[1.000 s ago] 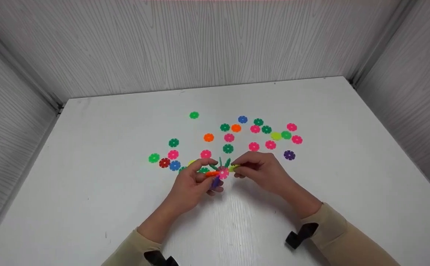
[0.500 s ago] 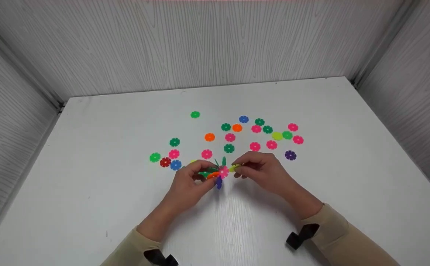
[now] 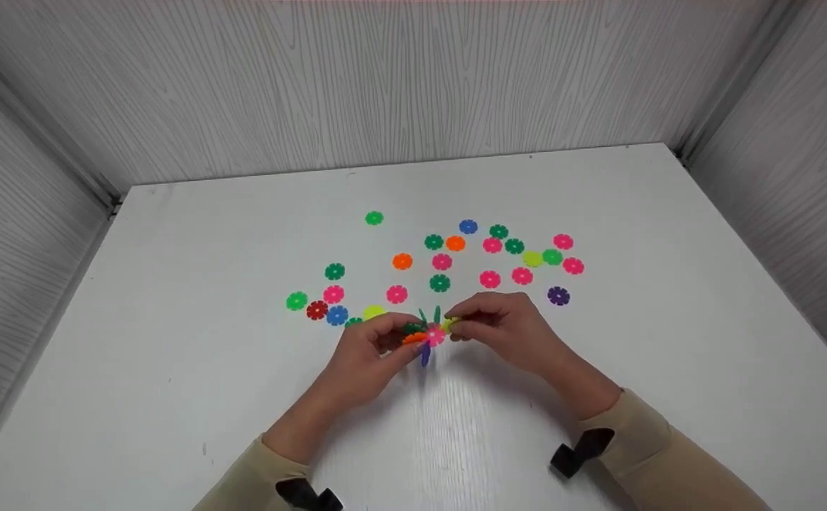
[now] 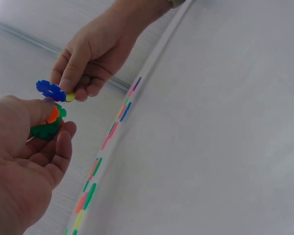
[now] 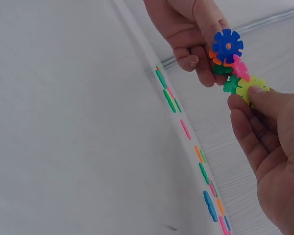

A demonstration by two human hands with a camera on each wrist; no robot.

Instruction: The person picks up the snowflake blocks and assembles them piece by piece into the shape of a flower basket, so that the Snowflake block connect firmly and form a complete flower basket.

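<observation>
Cluster of multicoloured notched plastic discs (image 3: 434, 335), mid-frame, looks light, stiff, likely best pinched by flat faces: left hand (image 3: 374, 358) grips it in its fingers, right hand (image 3: 504, 328) pinches a notched yellow disc (image 5: 244, 90).

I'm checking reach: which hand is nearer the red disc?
Left. The left hand is to the right of the red disc; the right hand is much farther right.

A plain booth-like workspace is enclosing the fingers (image 3: 477, 304): a smooth, white, rectangular surface (image 3: 207, 248) is spreading beneath them, a pale grey wood-grain panel (image 3: 385, 85) is standing beyond, and matching side panels (image 3: 15, 184) are rising to their left and right, straight grey corner strips (image 3: 37, 120) running between. What building is housing it, one cannot tell.
</observation>
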